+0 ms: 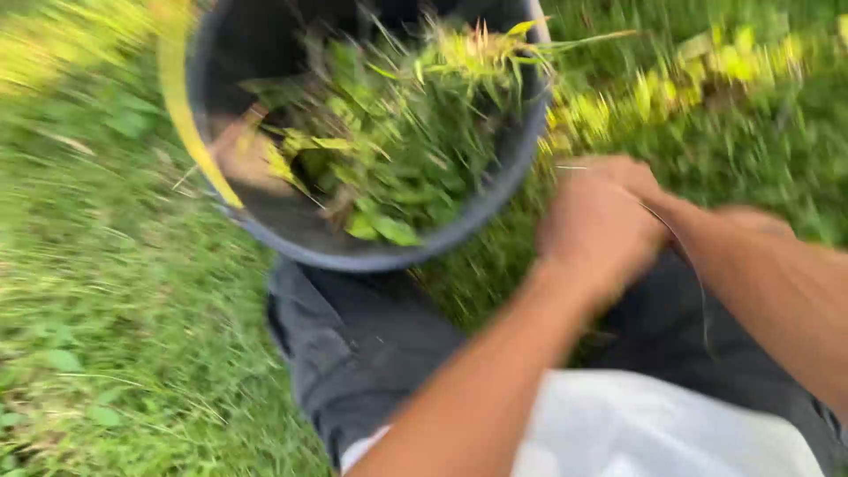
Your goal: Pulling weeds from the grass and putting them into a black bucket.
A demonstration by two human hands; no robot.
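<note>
The picture is blurred by motion. My left hand (594,228) is curled in front of me, just right of a dark round bucket (521,168). My right hand (652,190) meets it from the right and is mostly hidden behind it. A thin dark strand (700,291), like a grass blade, curves down from where the hands meet. The blur hides what the fingers grip. The bucket holds cut green weeds and grass (397,141) and rests on the grass beyond my left knee.
A yellow strip (181,115) runs along the bucket's left rim. Grass (115,309) covers the ground all around. My legs in dark trousers (353,344) and a white shirt hem (654,424) fill the lower middle. Yellow-green plants (671,88) grow at the upper right.
</note>
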